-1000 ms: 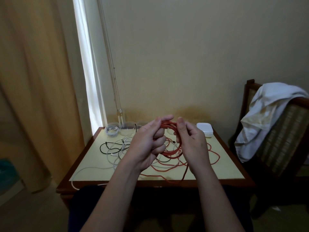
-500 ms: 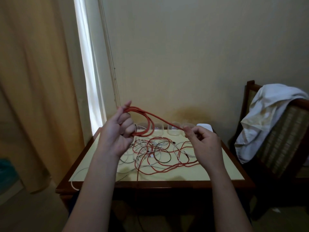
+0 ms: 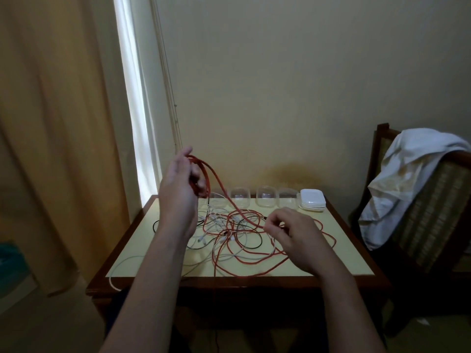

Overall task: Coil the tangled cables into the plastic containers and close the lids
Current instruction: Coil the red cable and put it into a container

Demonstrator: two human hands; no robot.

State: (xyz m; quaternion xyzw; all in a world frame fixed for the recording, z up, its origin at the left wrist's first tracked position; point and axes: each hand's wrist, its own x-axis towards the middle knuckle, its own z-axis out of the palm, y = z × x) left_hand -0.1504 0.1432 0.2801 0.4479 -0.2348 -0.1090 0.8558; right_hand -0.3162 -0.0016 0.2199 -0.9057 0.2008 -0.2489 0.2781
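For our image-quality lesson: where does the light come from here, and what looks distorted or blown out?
Head view: daylight comes from the narrow bright window strip, blown out; the rest is dim; that strip and the orange fabric curtain lean, a wide-angle effect.

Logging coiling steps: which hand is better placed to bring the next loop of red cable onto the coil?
Right. The right hand pinches the free strand of the red cable over the table, while the left hand is occupied gripping the raised coil.

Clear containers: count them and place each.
4. Along the table's far edge: one container beside the left hand, two more mid-row, a fourth next to the white lids. The hand may hide another.
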